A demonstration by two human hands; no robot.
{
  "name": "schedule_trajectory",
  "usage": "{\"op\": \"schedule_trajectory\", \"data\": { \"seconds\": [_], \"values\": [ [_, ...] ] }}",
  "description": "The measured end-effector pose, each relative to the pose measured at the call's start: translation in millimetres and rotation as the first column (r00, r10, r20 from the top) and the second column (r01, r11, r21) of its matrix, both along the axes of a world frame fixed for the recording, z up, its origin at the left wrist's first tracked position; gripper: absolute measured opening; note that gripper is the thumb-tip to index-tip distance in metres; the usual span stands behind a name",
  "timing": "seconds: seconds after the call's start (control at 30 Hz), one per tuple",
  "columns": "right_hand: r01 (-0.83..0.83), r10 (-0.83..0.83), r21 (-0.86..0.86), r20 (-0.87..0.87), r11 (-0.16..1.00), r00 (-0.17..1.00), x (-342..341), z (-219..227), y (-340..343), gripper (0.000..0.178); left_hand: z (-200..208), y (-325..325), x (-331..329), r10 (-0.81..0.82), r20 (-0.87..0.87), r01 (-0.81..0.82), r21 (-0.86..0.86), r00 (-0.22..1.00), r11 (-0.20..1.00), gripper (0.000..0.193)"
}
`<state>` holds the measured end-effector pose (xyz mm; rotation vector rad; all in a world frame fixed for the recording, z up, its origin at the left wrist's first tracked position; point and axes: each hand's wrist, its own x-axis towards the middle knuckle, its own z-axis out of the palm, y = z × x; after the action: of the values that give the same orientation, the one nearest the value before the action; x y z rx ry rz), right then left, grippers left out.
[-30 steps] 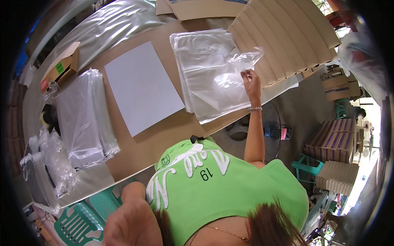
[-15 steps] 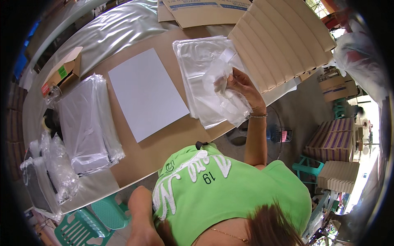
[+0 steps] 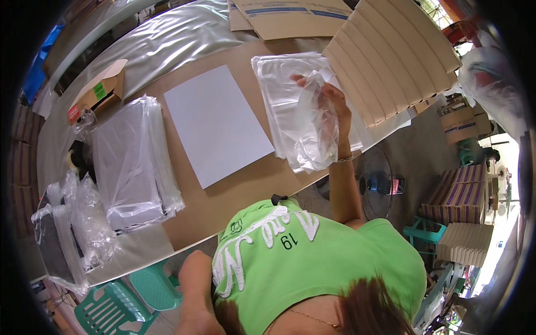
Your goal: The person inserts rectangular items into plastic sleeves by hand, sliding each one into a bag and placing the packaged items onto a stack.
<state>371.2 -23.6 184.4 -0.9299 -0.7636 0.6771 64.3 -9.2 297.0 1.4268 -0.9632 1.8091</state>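
Note:
Above the right part of the table, my right hand (image 3: 335,106) grips a crumpled clear plastic bag (image 3: 315,137). Thumb and fingers close on its upper part, and the thin film hangs over the palm and wrist. Under it lies a stack of flat clear plastic bags (image 3: 274,100). To the left of that stack a white sheet (image 3: 218,128) rests flat on the brown table covering. Only a bent part of my left arm shows at the lower edge; the left hand is out of sight.
A pile of wrapped clear sleeves (image 3: 125,162) lies at the left, beside an open small carton (image 3: 100,92). Folded cardboard (image 3: 391,61) stands at the right, flat cartons (image 3: 296,19) at the back. Green stools (image 3: 156,287) stand below the table edge.
My right hand has turned and risen slightly, still holding the plastic bag, which now hangs longer and more upright. The whole view has shifted a little, so the table things sit further right.

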Motion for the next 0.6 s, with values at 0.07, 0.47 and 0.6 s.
{"op": "schedule_trajectory", "data": {
  "seconds": [0.07,0.47,0.6],
  "values": [
    [-0.082,0.083,0.012,-0.024,0.997,0.996,-8,-5,7,0.032,5,-8,-3,-0.175,0.046,0.178,-0.061,0.984,0.982,0.057],
    [-0.07,0.068,-0.008,0.377,0.998,0.924,-51,-16,24,0.044,-49,19,3,0.526,0.099,-0.489,-0.257,0.845,0.834,0.04],
    [0.115,0.017,-0.183,0.596,0.976,0.803,-65,-10,22,0.058,-88,63,47,0.435,-0.666,-0.715,-0.216,0.606,0.665,0.049]
  ]
}}
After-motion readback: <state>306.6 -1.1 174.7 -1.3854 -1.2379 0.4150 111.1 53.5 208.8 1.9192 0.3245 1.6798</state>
